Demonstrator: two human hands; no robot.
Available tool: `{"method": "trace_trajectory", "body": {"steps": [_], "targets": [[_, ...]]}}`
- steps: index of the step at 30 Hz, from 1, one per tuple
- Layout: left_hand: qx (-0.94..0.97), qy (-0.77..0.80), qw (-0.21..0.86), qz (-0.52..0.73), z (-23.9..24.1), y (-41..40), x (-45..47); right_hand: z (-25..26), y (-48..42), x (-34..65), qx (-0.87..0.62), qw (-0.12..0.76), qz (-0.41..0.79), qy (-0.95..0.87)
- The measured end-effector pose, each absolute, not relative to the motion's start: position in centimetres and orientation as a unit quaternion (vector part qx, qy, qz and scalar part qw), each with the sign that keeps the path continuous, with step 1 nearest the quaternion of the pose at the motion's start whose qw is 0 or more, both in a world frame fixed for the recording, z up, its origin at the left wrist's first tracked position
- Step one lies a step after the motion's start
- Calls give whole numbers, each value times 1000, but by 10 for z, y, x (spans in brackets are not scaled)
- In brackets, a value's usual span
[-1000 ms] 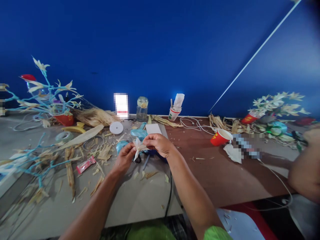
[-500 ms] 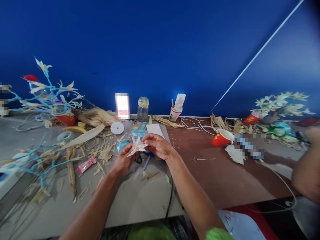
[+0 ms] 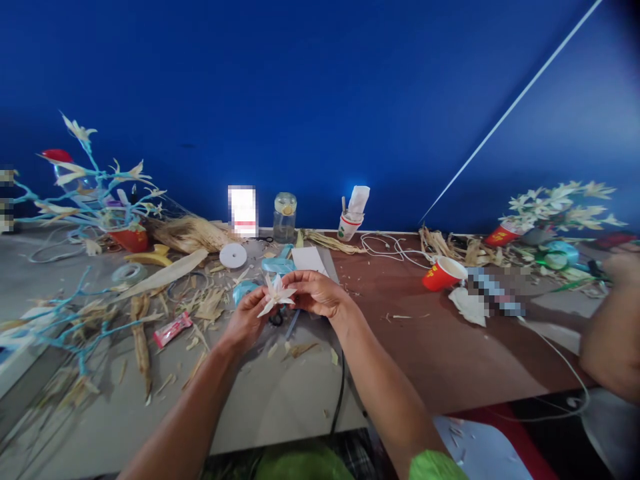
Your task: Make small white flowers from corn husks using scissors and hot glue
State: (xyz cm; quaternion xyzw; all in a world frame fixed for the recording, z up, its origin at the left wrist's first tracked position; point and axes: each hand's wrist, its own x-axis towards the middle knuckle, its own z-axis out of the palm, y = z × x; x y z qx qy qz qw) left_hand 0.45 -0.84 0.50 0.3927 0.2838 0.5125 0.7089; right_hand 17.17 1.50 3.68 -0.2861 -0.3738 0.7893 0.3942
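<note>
A pale flower (image 3: 277,295) with pointed petals, seemingly of dried husk, is held up above the table between both hands. My left hand (image 3: 251,316) is closed on its left side, fingers pinched near its base. On the other side my right hand (image 3: 317,293) has its thumb and fingers closed at the petals' edge. Behind the hands lie blue ribbon (image 3: 278,265) and a white card (image 3: 309,261). Dry husk scraps (image 3: 214,305) are strewn to the left of my left hand.
Blue-wrapped branches with husk flowers stand in a red cup (image 3: 131,239) at left. A white spool (image 3: 233,255), a glass jar (image 3: 285,218) and a white cup (image 3: 350,227) line the back. A red paper cup (image 3: 444,273) is at right, near another person's arm (image 3: 613,327).
The flower has turned slightly between my fingers, and my right fingers have shifted a little around its petals. At the far right, the other person's hand has moved slightly.
</note>
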Motion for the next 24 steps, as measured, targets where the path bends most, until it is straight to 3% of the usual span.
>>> {"method": "trace_trajectory", "body": {"steps": [24], "targets": [[406,303,686,522,-1,-6,6,42,11,169,-325,377,763,-412]]}}
